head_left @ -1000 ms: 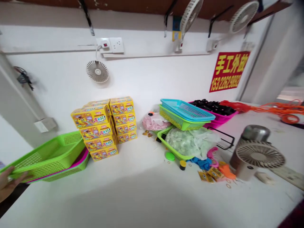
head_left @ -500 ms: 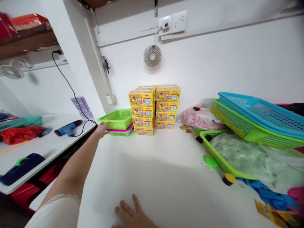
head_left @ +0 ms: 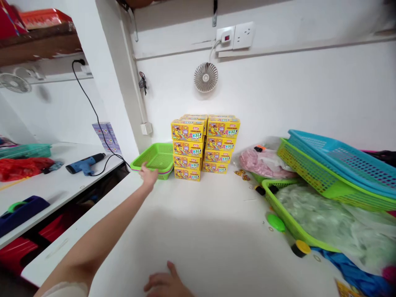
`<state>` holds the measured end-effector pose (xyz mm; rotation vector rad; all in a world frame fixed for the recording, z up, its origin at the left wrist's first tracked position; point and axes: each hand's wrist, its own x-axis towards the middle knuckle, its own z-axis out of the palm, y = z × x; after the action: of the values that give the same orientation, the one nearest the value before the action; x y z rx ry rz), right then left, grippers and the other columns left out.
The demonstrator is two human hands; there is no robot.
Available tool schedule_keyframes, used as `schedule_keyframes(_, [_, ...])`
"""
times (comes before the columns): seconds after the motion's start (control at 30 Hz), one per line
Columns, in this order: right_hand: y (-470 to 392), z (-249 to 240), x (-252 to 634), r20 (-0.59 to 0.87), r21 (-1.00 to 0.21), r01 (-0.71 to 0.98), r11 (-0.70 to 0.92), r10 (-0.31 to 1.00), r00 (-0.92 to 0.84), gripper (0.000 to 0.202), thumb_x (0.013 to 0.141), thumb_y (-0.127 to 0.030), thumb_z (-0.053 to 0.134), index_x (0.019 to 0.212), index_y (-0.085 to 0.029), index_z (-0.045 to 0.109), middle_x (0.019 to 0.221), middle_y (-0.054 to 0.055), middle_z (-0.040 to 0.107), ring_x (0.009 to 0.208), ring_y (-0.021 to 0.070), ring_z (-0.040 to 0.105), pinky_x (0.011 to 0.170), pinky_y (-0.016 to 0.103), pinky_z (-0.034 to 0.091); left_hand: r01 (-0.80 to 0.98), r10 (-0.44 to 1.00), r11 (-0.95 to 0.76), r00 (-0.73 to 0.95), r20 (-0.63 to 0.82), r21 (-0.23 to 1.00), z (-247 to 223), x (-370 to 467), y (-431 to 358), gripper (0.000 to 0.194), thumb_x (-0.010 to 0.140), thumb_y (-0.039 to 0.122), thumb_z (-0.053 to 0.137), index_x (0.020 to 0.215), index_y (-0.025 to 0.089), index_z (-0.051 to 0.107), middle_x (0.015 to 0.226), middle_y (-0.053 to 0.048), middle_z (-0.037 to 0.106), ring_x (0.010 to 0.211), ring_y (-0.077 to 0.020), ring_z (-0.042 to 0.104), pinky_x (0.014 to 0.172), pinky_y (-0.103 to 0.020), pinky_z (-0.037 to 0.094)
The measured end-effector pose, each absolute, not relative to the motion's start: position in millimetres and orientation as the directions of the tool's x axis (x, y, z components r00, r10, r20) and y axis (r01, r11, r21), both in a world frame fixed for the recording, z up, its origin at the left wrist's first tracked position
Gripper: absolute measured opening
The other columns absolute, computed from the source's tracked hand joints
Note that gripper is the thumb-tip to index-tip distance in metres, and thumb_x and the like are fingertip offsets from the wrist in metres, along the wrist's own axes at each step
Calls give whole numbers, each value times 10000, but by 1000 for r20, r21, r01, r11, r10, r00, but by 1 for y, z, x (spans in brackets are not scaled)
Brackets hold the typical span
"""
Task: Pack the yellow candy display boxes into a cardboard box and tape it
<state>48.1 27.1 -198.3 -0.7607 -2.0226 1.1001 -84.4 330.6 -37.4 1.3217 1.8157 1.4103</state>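
Note:
My left hand (head_left: 149, 175) reaches out at the front of the green basket (head_left: 136, 160), its fingers loosely apart and overlapping the near rim in view. Whether a fingertip still touches that rim I cannot tell. The basket stands nested on others, and a thin pink rim shows beneath its edge. Right beside it rise stacks of yellow printed boxes (head_left: 187, 148). Low in the view, my right hand (head_left: 167, 285) hovers over or rests on the white table (head_left: 198, 222), fingers spread and holding nothing.
At the right are blue baskets (head_left: 337, 150), a green basket (head_left: 297, 227) of clear bags, a pink-filled bag (head_left: 262, 161), a green disc (head_left: 276, 222) and a yellow-topped cap (head_left: 300, 248). A heat gun (head_left: 85, 164) lies on the left table, across a gap. A fan (head_left: 206, 77) hangs on the wall.
My left hand has left the basket's left rim and moved right, along its front. The green basket now sits lower and squarer on the stack. The right hand has barely moved.

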Motion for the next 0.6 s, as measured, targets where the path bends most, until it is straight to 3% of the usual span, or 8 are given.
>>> schedule_keyframes(0.07, [43, -180, 59, 206, -975, 15, 223, 925, -319, 232, 852, -436, 625, 1034, -300, 674, 1108, 34, 670, 1097, 226, 614, 1073, 439, 408, 262, 964, -60, -235, 124, 963, -57, -55, 321, 730, 762, 172, 673, 1398, 219, 317, 1432, -164, 395, 1307, -270, 437, 1084, -440, 373])
schedule_keyframes(0.13, [75, -161, 76, 13, -993, -121, 11, 1000, -22, 227, 825, -368, 571, 1004, -249, 640, 1050, 58, 657, 1025, 228, 615, 963, 397, 475, 173, 995, -41, -78, 55, 984, -77, -31, 316, 668, 729, 157, 704, 1329, 194, 414, 1389, -164, 473, 1279, -283, 477, 1075, -430, 389])
schedule_keyframes(0.2, [122, -145, 100, -74, -980, -196, -35, 978, 195, 224, 770, -364, 556, 936, -223, 609, 980, 64, 645, 939, 231, 610, 924, 398, 483, 147, 999, 4, -38, 1, 989, -94, -17, 317, 691, 670, 135, 742, 1300, 161, 459, 1435, -196, 442, 1360, -329, 400, 1130, -440, 322])
schedule_keyframes(0.3, [202, -124, 138, -151, -968, -247, -52, 902, 404, 392, 625, -288, 601, 1003, -188, 631, 1057, 100, 650, 1040, 272, 593, 985, 423, 453, 98, 998, 36, -53, -30, 995, -110, -9, 324, 877, 616, 114, 769, 1396, 128, 367, 1553, -237, 263, 1461, -356, 225, 1198, -446, 185])
schedule_keyframes(0.43, [283, -96, 171, -81, -965, -258, 40, 894, 441, 530, 660, -341, 629, 1166, -184, 627, 1281, 108, 608, 1266, 289, 503, 1073, 424, 401, -19, 999, -17, -43, 16, 1000, -111, 1, 340, 965, 673, 157, 747, 1478, 123, 215, 1578, -230, 219, 1471, -320, 222, 1201, -398, 211])
schedule_keyframes(0.6, [329, -82, 175, 81, -883, -424, 204, 954, 290, 656, 829, -505, 538, 1434, -268, 449, 1445, 43, 511, 1278, 252, 527, 1023, 430, 473, -175, 991, -137, -36, 132, 975, -109, 17, 362, 922, 649, 90, 704, 1446, 163, 248, 1549, -173, 317, 1436, -263, 317, 1148, -323, 334])
